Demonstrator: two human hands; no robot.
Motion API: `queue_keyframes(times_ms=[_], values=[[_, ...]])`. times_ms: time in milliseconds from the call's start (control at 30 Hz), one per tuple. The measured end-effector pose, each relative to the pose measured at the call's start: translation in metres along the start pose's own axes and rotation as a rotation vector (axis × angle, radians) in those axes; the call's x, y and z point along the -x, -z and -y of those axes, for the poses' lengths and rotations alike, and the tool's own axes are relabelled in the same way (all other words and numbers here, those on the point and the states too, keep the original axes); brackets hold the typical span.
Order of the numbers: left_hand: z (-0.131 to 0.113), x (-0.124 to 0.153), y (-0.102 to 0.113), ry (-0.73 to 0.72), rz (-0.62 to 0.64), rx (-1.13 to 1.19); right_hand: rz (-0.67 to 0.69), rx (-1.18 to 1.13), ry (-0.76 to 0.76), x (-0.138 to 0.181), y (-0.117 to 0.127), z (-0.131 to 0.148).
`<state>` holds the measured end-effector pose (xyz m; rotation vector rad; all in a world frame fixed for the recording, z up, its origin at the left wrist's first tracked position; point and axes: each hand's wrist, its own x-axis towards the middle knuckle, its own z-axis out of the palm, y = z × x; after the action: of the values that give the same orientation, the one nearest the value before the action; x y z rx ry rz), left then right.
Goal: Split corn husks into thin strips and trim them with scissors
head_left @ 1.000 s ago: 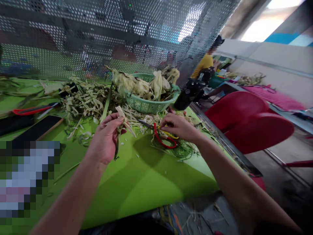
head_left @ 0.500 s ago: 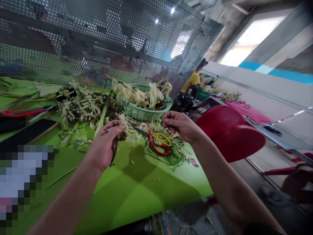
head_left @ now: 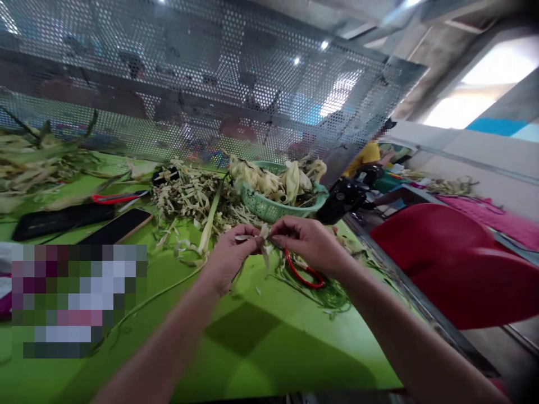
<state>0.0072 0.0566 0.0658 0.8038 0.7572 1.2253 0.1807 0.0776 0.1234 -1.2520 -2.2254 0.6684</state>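
Fingers and thumb of my left hand (head_left: pixel 236 252) are closed on a small pale piece of dried husk (head_left: pixel 264 247), whose ends stick out past the fingertips. Right against it, my right hand (head_left: pixel 301 238) is pinched shut; whatever its fingertips hold is too small to make out. Under my right hand lie scissors, their red handle (head_left: pixel 304 276) showing and the rest mostly covered. Tangled green strands (head_left: pixel 334 300) spread beside the handle. Behind both hands stands a green plastic basket (head_left: pixel 269 210) filled with crumpled dried husks (head_left: pixel 292 182).
A heap of husk scraps (head_left: pixel 185 193) lies left of the basket. Farther left are a dark phone (head_left: pixel 115 227), a black case (head_left: pixel 63 220) and a red-handled tool (head_left: pixel 113 198). A perforated metal screen (head_left: pixel 202 78) stands behind the green table (head_left: pixel 248 359); a red chair (head_left: pixel 455 264) is at right.
My right hand has moved left, and my hands have come together at the husk piece. The camera view has turned left, so the table's things appear farther right.
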Motion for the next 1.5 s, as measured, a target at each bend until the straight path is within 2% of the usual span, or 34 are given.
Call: queue_keyframes(times_ms=[167,367,433,500,567,667,733,800,900,1033,1133,1233,1400,1500], values=[[0.001,-0.003,0.005,-0.024,-0.078,0.008,-0.026,-0.029,-0.001,0.001,0.008,-0.001],[-0.004,-0.003,0.006,-0.032,-0.132,0.083,-0.056,0.1,-0.11,0.013,0.031,-0.035],[-0.004,-0.003,0.006,-0.007,-0.143,0.094,-0.136,0.218,-0.105,0.016,0.038,-0.043],[-0.003,-0.004,0.006,0.006,-0.149,0.081,-0.214,0.233,-0.079,0.018,0.038,-0.043],[-0.001,-0.005,0.007,-0.003,-0.137,0.05,-0.19,0.055,-0.096,0.018,0.031,-0.034],[0.002,-0.005,0.008,-0.012,-0.102,-0.015,0.053,-0.387,-0.177,0.015,0.008,-0.014],[0.003,-0.005,0.008,-0.009,-0.091,-0.049,0.176,-0.603,-0.197,0.01,-0.009,-0.005],[0.003,-0.005,0.008,-0.002,-0.088,-0.066,0.239,-0.737,-0.25,0.005,-0.023,-0.003],[0.002,-0.006,0.008,0.01,-0.085,-0.084,0.258,-0.784,-0.304,-0.002,-0.033,-0.01],[0.003,-0.007,0.01,-0.002,-0.106,-0.154,0.172,-0.557,-0.222,-0.003,-0.029,-0.023],[0.003,-0.008,0.011,-0.039,-0.124,-0.236,0.042,-0.184,-0.076,0.002,-0.022,-0.02],[0.002,-0.008,0.012,-0.078,-0.147,-0.382,-0.049,0.157,0.057,0.011,-0.015,-0.005],[0.008,-0.006,0.011,-0.157,-0.166,-0.687,0.011,0.391,0.255,0.015,-0.007,0.021],[0.014,-0.006,0.009,-0.18,-0.074,-0.683,0.083,0.383,0.308,0.004,0.001,0.021]])
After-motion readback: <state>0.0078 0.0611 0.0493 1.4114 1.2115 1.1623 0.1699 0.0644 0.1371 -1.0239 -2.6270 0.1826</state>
